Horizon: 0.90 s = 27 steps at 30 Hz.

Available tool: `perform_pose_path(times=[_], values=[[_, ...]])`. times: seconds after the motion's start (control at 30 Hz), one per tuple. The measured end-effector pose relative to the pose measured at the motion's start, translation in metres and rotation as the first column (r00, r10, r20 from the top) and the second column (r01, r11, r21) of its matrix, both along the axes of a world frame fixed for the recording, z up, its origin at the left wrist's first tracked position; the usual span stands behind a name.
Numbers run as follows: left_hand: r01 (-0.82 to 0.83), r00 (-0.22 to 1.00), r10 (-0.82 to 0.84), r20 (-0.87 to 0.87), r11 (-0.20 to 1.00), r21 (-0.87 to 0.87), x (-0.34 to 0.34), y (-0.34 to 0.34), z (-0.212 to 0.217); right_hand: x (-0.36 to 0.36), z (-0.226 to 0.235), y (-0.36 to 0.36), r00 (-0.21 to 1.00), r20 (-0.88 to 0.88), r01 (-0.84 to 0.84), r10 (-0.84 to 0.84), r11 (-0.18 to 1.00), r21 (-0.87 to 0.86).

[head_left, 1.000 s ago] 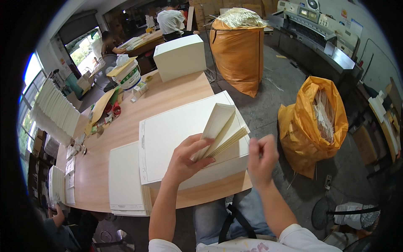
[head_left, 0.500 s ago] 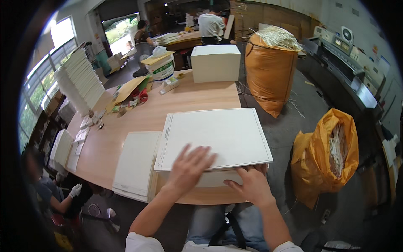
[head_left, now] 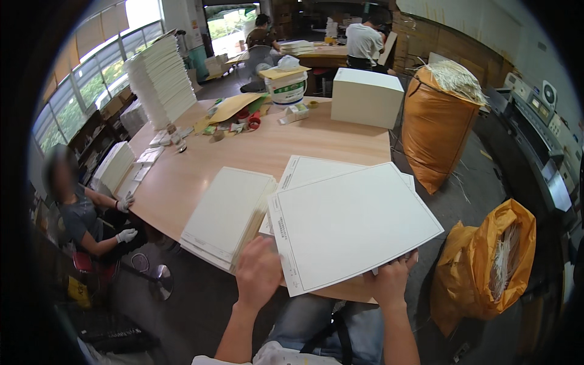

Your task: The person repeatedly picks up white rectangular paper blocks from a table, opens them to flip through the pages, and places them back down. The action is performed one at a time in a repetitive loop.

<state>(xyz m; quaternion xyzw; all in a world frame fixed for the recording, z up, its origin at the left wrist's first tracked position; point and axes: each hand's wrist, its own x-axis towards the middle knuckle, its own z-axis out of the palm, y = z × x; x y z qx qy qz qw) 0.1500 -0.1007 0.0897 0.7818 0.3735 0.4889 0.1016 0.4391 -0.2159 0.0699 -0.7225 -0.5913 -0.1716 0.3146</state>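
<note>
A large white sheet with a thin printed border (head_left: pixel 359 225), stiff like card, is tilted over the near edge of the table. My right hand (head_left: pixel 392 280) grips it at its lower right edge, with the fingers partly hidden beneath. Close to its left edge is my left hand (head_left: pixel 258 274), blurred by motion; whether it touches the sheet I cannot tell. Under the raised sheet, similar white sheets (head_left: pixel 304 167) show at the far side. Just left of them lies a stack of white sheets (head_left: pixel 225 210), its layered side facing right.
A white block-like stack (head_left: pixel 368 97) stands at the table's far right, near a white bucket (head_left: pixel 286 88). Tape rolls (head_left: pixel 249 121) lie mid-table. Orange sacks (head_left: pixel 441 121) stand right. A seated person in white gloves (head_left: pixel 128 234) is at left; other people work behind.
The top sheet has been lifted and turned off the pile by my right hand. My left hand has left its surface and moved to its left edge. The view has shifted left.
</note>
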Motion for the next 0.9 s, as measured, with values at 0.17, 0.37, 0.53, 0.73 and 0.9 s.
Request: perform_pose_path(times=[0.17, 0.37, 0.53, 0.73, 0.9], values=[[0.949, 0.3, 0.235, 0.924, 0.024, -0.314, -0.013, 0.014, -0.032, 0.0, -0.001, 0.001, 1.0, 0.019, -0.016, 0.016, 1.0, 0.0], [0.782, 0.599, 0.129, 0.79, 0.118, -0.612, 0.017, 0.002, 0.0, -0.002, -0.004, 0.001, 0.999, 0.045, -0.008, 0.009, 1.0, -0.027], [0.756, 0.527, 0.206, 0.824, 0.328, -0.566, -0.04, -0.008, -0.01, 0.0, -0.004, 0.003, 0.992, 0.11, 0.066, -0.058, 0.995, -0.071], [0.625, 0.371, 0.249, 0.895, 0.646, -0.439, -0.14, 0.034, -0.037, -0.003, 0.0, 0.003, 0.99, 0.132, 0.064, -0.053, 0.995, -0.08], [0.576, 0.3, 0.269, 0.915, 0.714, -0.398, -0.188, 0.085, -0.094, -0.005, 0.003, 0.002, 0.99, 0.13, 0.063, -0.05, 0.994, -0.094]])
